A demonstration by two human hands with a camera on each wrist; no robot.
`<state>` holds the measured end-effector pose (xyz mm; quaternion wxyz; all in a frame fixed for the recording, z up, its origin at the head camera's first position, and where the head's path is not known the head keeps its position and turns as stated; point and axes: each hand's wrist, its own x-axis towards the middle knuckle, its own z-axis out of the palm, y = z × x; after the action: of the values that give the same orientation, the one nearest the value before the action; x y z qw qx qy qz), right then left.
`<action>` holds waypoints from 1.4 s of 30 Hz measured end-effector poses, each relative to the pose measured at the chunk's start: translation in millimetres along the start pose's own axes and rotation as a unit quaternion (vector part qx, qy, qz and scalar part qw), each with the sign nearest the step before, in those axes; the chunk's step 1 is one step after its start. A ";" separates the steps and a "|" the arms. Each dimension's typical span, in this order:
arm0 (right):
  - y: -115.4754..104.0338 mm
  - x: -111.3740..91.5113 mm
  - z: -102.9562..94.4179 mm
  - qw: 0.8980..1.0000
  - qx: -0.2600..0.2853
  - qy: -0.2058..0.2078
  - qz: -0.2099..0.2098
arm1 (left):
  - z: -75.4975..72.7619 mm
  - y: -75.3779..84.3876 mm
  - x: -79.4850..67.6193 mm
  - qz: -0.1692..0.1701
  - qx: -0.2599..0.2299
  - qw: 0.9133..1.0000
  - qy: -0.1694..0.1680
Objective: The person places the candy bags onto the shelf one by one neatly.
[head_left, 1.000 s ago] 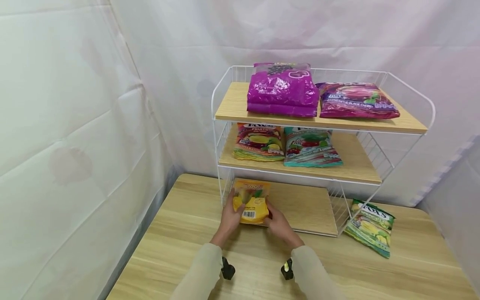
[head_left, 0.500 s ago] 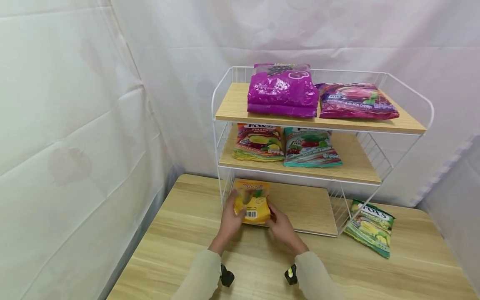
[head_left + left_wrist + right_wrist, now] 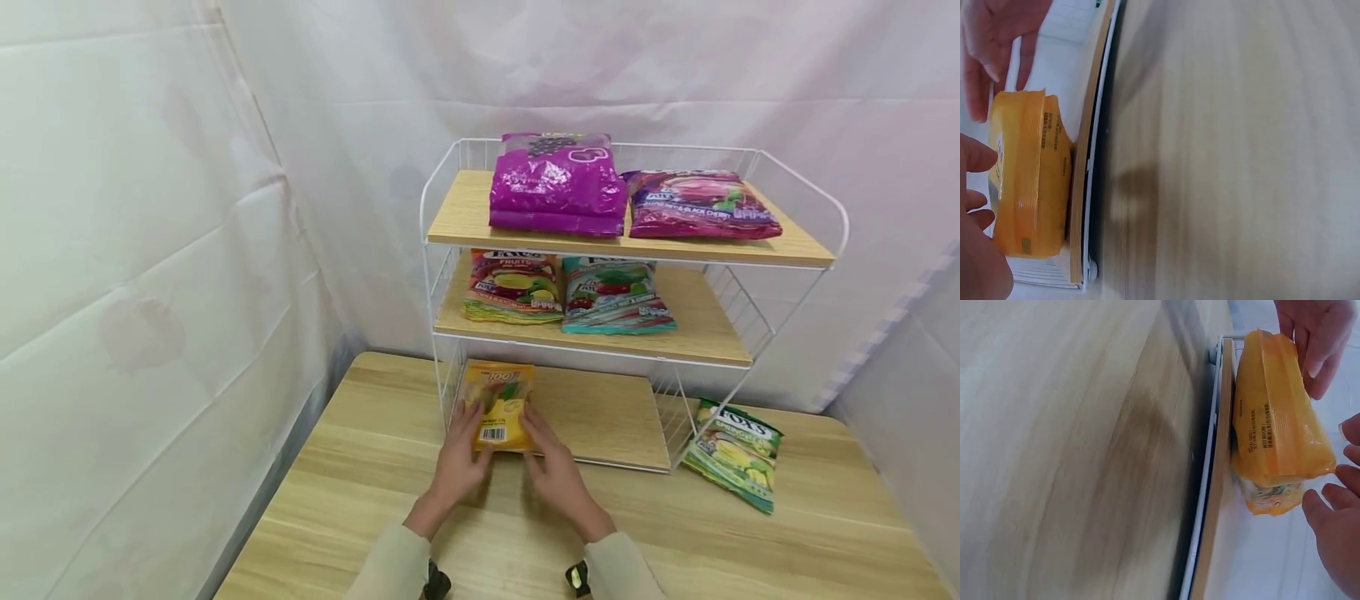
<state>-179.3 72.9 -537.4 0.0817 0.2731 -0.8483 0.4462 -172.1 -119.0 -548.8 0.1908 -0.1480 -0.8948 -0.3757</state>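
A yellow-orange candy bag (image 3: 504, 410) lies on the left part of the bottom shelf board (image 3: 600, 417), its barcode end toward the front edge. My left hand (image 3: 456, 468) is at the bag's left front corner, fingers relaxed and spread beside it. At the opposite side, my right hand (image 3: 557, 473) has its fingertips right by the bag's right edge, thumb apart from the fingers. Both wrist views show loosely bent fingers around the bag (image 3: 1029, 175) without a grip. The bag's front end (image 3: 1272, 419) sits near the shelf's front edge.
The white wire rack (image 3: 429, 283) has three wooden levels. Purple bags (image 3: 558, 183) and a raspberry candy bag (image 3: 701, 204) lie on top. A red fruit candy bag (image 3: 516, 287) and a teal one (image 3: 617, 296) fill the middle left. A green bag (image 3: 737, 454) leans right on the table (image 3: 360, 475).
Both hands have loosened from the yellow-orange bag and drawn back slightly toward the front. The bag stays in place on the bottom shelf; the head view has shifted a little.
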 end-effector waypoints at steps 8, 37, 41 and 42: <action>-9.0 -4.2 4.7 0.967 -0.217 -0.024 -0.132 | 0.9 -0.4 -22.1 0.071 0.185 0.980 -0.022; 1.5 -3.7 21.3 0.951 -0.289 -0.085 -0.076 | 12.8 -15.9 -24.2 0.107 0.342 0.929 -0.088; 7.2 -0.8 24.1 0.950 -0.288 -0.078 -0.088 | 14.1 -21.0 -23.8 0.114 0.346 0.928 -0.080; 8.7 0.4 25.0 0.950 -0.288 -0.077 -0.090 | 14.4 -22.3 -23.5 0.115 0.345 0.928 -0.076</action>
<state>-181.6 56.7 -558.1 0.1310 0.3470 -0.9163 0.1512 -163.8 -126.3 -582.4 0.2038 -0.2032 -0.9577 -0.0071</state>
